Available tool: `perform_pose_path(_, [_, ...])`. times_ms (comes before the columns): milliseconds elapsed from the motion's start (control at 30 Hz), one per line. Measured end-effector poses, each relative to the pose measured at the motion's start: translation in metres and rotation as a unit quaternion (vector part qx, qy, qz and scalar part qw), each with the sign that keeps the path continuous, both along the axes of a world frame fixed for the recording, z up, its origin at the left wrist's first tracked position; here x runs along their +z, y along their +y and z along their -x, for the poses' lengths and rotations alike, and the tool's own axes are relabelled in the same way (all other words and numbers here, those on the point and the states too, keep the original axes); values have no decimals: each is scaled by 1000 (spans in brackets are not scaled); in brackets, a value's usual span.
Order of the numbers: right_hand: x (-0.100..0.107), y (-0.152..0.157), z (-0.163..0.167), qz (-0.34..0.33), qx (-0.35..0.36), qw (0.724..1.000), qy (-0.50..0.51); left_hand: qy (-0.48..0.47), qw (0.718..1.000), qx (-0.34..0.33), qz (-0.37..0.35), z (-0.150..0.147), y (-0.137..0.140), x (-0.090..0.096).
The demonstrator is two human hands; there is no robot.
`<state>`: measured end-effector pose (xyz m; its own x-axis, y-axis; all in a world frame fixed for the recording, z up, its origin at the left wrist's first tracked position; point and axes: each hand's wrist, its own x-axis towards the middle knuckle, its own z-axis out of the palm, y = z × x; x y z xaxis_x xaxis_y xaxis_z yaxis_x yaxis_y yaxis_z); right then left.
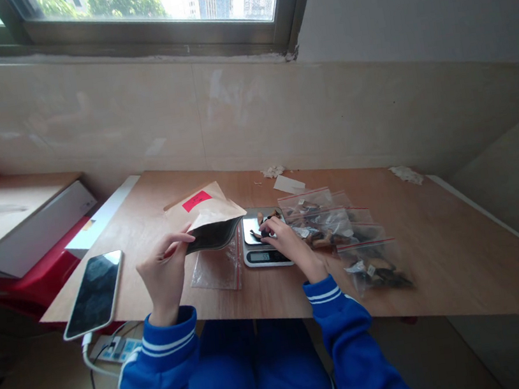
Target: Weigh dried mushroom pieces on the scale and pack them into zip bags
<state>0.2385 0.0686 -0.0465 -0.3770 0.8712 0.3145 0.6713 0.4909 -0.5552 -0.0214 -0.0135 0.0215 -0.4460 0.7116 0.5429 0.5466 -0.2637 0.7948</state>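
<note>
My left hand [166,269] pinches the near edge of a brown paper pouch [170,216] with a red label [196,201]. The pouch's dark mouth gapes toward the kitchen scale [251,247]. Over the scale's metal plate, my right hand [285,236] has its fingers closed on a small dark dried piece [256,235]. Brownish dried pieces [261,217] lie on the plate, partly hidden by the fingers. Lit digits show on the scale's display [264,256], too small to read surely. Left of the scale lies a flat clear zip bag [215,270].
Several filled zip bags [376,268] of dried pieces and small white packets lie right of the scale. A phone [94,292] on a cable rests at the table's left edge. Behind are a white card [289,184] and crumpled tissue [273,171], below the window wall.
</note>
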Motion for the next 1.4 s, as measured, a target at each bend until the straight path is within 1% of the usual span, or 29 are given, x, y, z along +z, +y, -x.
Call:
perform_pose_path(133, [2, -1, -2, 5, -10, 1000, 22, 7, 1000, 3, -2, 1, 0, 1])
perform_pose_path(367, [2, -12, -14, -38, -58, 993, 95, 12, 1000, -2, -4, 1, -1, 1])
perform_pose_path(500, [-1, -20, -23, -53, -51, 995, 69, 23, 1000, 4, -3, 0, -1, 2])
perform_pose_path(667, [-4, -28, -26, -74, -84, 994, 7, 19, 1000, 2, 0, -1, -1, 4])
perform_pose_path(767, [-6, -31, -27, -91, -76, 993, -25, 22, 1000, 6, 2, 0, -2, 5])
perform_pose_path(867, [-10, -31, -28, -102, -75, 991, -35, 31, 999, 10, 0, 0, -2, 6])
perform_pose_path(933, [-12, -32, -30, -99, -72, 992, -35, 31, 999, 8, -1, 1, -2, 6])
perform_pose_path(1000, [-10, -35, -28, -96, -72, 992, -29, 22, 1000, 2, 2, 1, -3, 4])
perform_pose_path(1067, [-2, -45, -20, -115, -83, 990, 2, 9, 1000, -10, 7, 1, -3, 0])
perform_pose_path(1133, [12, -59, -2, -150, -81, 984, 60, -2, 1000, -24, 13, -1, -4, -3])
perform_pose_path(1167, [19, -67, 9, -163, -63, 980, 92, -5, 999, -29, 18, -2, -4, -5])
perform_pose_path(1200, [27, -75, 23, -173, -24, 979, 109, -5, 999, -31, 23, -4, -5, -7])
perform_pose_path(1233, [35, -82, 37, -171, 35, 979, 103, -7, 999, -32, 26, -7, -5, -9])
perform_pose_path(1267, [42, -86, 51, -161, 72, 980, 92, -14, 999, -34, 25, -9, -5, -10])
perform_pose_path(1333, [52, -87, 78, -128, 79, 987, 60, -32, 998, -46, 14, -12, -7, -13])
perform_pose_path(1400, [57, -76, 100, -76, 68, 995, 7, -29, 998, -48, 6, -14, -9, -17])
